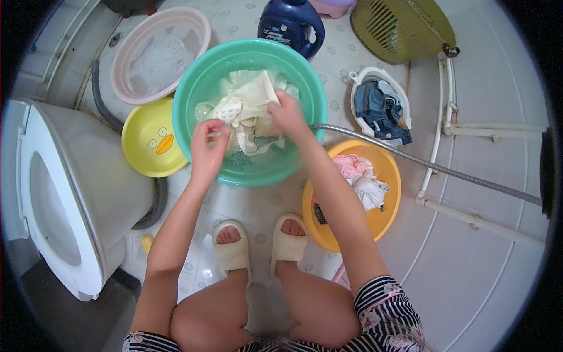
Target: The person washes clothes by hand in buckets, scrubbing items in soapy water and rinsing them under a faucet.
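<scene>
Cloth of thin cream fabric, bunched over water in the round green plastic basin, is pinched at its right edge by the right hand; it lies leftward of those fingertips, its long axis lost in folds. The left hand is loosely curled beside its lower-left side; whether anything is gripped there cannot be told. Pale lettering is borne by the dark blue plastic jug.

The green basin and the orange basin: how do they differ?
The green basin looks larger than the orange basin. The green basin holds pale cloth in water; the orange basin holds pink and white clothes, no water visible. The right hand grips cloth over the green basin; no hand is in the orange basin. Both are rounded, on the tiled floor.
</scene>
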A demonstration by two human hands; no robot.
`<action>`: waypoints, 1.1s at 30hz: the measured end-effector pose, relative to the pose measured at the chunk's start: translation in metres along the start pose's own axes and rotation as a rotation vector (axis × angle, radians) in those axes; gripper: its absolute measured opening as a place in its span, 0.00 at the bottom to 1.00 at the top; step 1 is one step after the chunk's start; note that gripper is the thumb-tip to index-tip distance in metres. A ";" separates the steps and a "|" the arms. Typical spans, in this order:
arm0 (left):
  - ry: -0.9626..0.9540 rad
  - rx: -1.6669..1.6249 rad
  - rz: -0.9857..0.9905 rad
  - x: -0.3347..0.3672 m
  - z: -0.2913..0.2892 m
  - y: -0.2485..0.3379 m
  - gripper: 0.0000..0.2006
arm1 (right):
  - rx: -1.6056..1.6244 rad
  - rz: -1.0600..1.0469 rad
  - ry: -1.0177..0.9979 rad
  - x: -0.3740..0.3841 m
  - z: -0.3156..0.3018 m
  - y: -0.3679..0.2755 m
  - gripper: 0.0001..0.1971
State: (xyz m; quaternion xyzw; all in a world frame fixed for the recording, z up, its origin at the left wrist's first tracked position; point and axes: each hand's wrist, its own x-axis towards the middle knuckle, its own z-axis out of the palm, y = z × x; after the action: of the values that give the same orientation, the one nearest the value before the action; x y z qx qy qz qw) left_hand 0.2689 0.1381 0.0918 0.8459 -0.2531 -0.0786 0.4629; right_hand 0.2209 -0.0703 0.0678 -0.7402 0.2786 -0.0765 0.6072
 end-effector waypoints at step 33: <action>-0.280 -0.033 0.179 -0.007 0.081 0.137 0.15 | 1.094 0.247 0.071 -0.112 -0.066 -0.050 0.19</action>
State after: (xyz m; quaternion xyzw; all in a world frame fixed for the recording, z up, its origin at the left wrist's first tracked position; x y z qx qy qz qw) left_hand 0.1841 0.0210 0.1590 0.7930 -0.3882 -0.1581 0.4420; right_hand 0.1138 -0.0645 0.1561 -0.2762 0.3030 -0.1630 0.8974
